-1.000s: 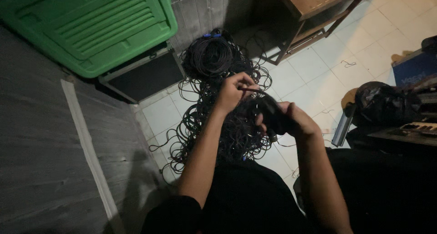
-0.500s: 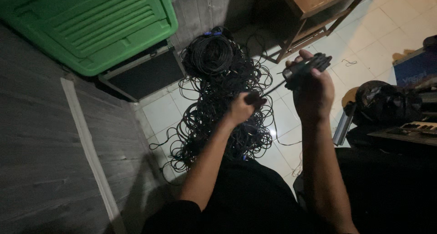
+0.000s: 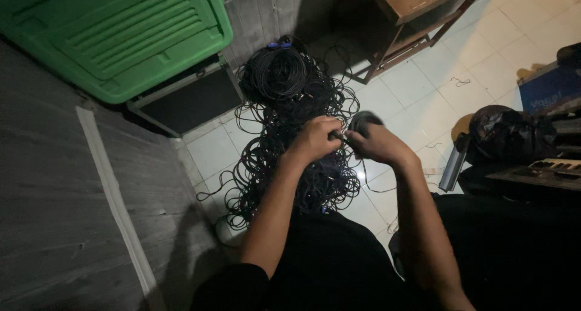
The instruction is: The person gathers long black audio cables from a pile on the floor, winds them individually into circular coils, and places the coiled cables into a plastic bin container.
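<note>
A big tangle of black cable (image 3: 284, 159) lies on the white tiled floor, with a neater round coil (image 3: 275, 75) at its far end. My left hand (image 3: 315, 140) pinches a strand of the cable above the pile. My right hand (image 3: 378, 144) is closed on a small wound bundle of black cable (image 3: 363, 120). The two hands meet just above the middle of the tangle, fingertips almost touching.
A green plastic crate lid (image 3: 115, 32) leans over a black flat case (image 3: 187, 99) at the upper left. A grey plank wall (image 3: 54, 214) runs along the left. A wooden shelf frame (image 3: 411, 20) stands at the back, and a black bag (image 3: 508, 135) and a keyboard (image 3: 554, 165) lie at right.
My right hand, raised away to the right half a second ago with the bundle, has come back down to meet my left hand over the pile.
</note>
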